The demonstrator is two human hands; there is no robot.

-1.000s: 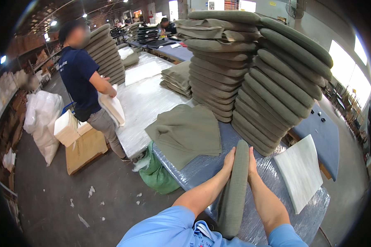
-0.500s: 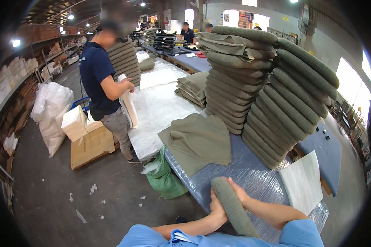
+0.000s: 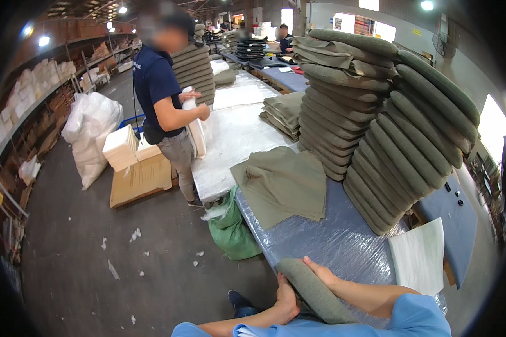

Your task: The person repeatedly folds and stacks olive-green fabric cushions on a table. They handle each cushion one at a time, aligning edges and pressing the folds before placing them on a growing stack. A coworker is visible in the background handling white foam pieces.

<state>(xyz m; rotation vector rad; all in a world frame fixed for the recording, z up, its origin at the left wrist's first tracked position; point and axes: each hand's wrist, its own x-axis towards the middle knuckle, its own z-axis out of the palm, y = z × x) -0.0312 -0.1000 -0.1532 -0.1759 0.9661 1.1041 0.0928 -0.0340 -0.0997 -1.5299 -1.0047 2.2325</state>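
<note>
A padded grey-green seat cushion (image 3: pixel 315 292) is held on edge close to my body, above the near edge of the table. My left hand (image 3: pixel 287 296) presses against its left face, fingers partly hidden behind it. On the opposite face lies my right hand (image 3: pixel 320 273), its fingers stretched along the cushion near the far end. Beyond the cushion, flat pieces of olive fabric (image 3: pixel 281 188) are spread on the plastic-wrapped blue table (image 3: pixel 264 240). A white padding sheet (image 3: pixel 419 255) rests at the table's right edge.
Two tall cushion stacks (image 3: pixel 340 123) (image 3: pixel 410 151) rise at the back right, the nearer one leaning. Folded fabric (image 3: pixel 284 115) sits beside them. At left a co-worker (image 3: pixel 166 106) handles white padding. A green sack (image 3: pixel 233 233) stands against the table; scraps litter the floor.
The cushion has turned so more of its broad face shows, and both hands have shifted slightly left and down with it. The co-worker's hands have moved apart. My view has swung a little left.
</note>
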